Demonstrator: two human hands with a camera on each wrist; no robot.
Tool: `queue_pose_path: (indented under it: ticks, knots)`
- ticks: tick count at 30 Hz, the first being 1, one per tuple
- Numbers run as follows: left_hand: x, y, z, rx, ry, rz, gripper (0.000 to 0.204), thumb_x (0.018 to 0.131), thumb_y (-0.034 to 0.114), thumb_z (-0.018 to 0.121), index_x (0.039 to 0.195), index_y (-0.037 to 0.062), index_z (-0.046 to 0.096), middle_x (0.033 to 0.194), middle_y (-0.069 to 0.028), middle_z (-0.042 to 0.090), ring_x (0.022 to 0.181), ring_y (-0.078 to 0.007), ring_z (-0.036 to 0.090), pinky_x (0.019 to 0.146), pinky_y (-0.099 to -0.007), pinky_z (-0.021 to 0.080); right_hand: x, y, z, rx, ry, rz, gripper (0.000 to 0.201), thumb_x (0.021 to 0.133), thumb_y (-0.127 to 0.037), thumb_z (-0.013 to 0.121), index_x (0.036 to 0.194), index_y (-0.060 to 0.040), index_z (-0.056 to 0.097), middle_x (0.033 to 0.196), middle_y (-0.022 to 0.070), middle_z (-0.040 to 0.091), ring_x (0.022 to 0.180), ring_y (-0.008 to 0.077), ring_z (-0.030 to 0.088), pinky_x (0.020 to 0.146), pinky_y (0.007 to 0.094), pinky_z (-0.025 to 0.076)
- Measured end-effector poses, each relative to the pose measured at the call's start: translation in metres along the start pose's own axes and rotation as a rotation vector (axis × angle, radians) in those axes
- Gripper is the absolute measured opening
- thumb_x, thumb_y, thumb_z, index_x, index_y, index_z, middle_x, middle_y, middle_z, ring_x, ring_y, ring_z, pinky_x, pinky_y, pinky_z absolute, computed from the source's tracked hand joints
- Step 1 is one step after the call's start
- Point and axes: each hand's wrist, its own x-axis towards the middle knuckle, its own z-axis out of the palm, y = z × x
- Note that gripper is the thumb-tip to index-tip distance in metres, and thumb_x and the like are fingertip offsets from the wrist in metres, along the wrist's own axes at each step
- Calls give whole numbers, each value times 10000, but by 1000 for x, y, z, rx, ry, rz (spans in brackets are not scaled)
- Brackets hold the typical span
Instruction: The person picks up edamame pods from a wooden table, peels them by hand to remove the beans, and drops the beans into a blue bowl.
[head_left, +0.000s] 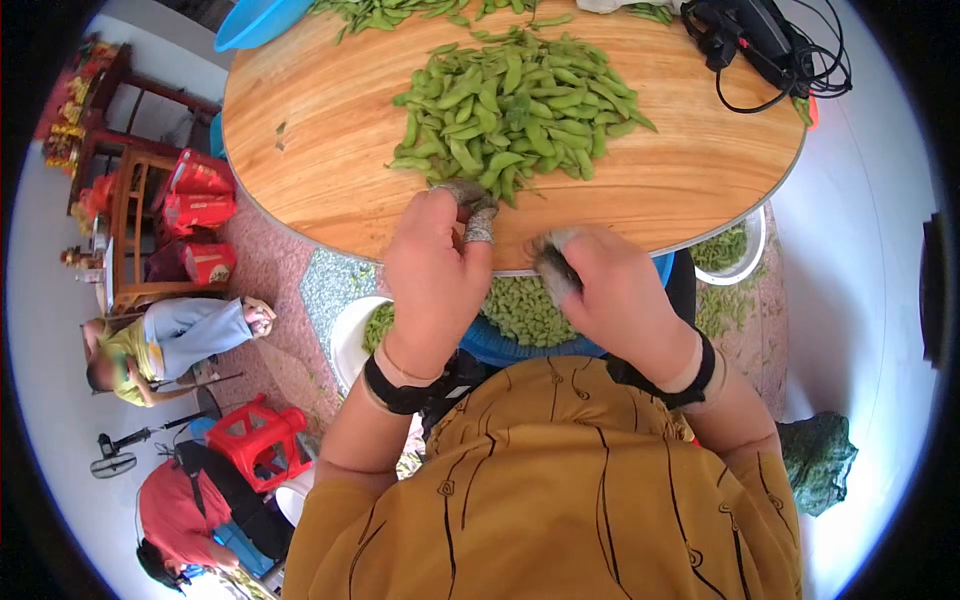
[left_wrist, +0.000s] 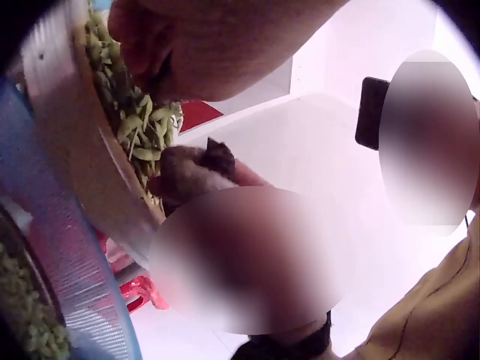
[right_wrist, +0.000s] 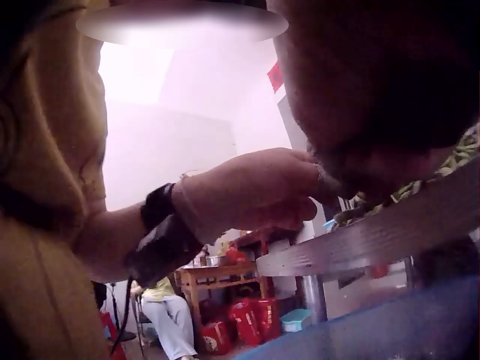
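Observation:
A heap of green soybean pods lies on the round wooden table. My left hand is at the heap's near edge, its fingers bent against the lowest pods. Grey wrapping covers fingertips on both hands. To its right, my right hand is over the table's front edge with fingers and thumb curled in. Whether either hand has a pod in it, I cannot tell. Below the hands, shelled green beans fill a blue basket, partly hidden by the table edge and my right hand.
A white bowl is below left; a white basin with green contents is right. Black device and cables lie at the table's back right, a blue basin back left. Two people, a red stool and red bags are left.

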Motion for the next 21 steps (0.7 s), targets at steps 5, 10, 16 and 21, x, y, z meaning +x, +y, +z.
queue_pose_path:
  ticks: [5, 10, 16, 21]
  knots:
    - [-11, -4, 1, -115, 37, -6, 192, 710, -8, 580, 901, 6, 569, 720, -142, 522, 600, -276, 535, 539, -355, 435, 39, 0, 24, -228, 40, 105, 251, 726, -90, 633, 921, -20, 492, 760, 165, 574, 671, 334, 605, 551, 403, 501]
    - [-22, -13, 4, -349, -37, -85, 268, 771, -22, 550, 1037, -16, 583, 757, -145, 589, 610, -197, 591, 554, -291, 468, 41, -2, 21, -153, -2, 171, 269, 713, -100, 647, 905, -11, 480, 762, 188, 588, 669, 353, 605, 563, 418, 498]
    - [-21, 7, 5, -792, -394, -340, 290, 861, -31, 479, 1144, -32, 542, 895, -62, 633, 737, -113, 609, 631, -225, 487, 13, -9, -1, 12, -19, 146, 285, 690, -55, 635, 936, 11, 509, 781, 208, 588, 734, 410, 586, 623, 447, 484]
    - [-20, 5, -2, -1196, -568, -583, 234, 906, 73, 528, 1126, -1, 557, 918, -74, 644, 734, -137, 616, 644, -254, 498, 4, -12, -35, 833, -160, 534, 271, 837, -46, 546, 1104, 1, 523, 840, 99, 638, 640, 199, 608, 581, 314, 490]
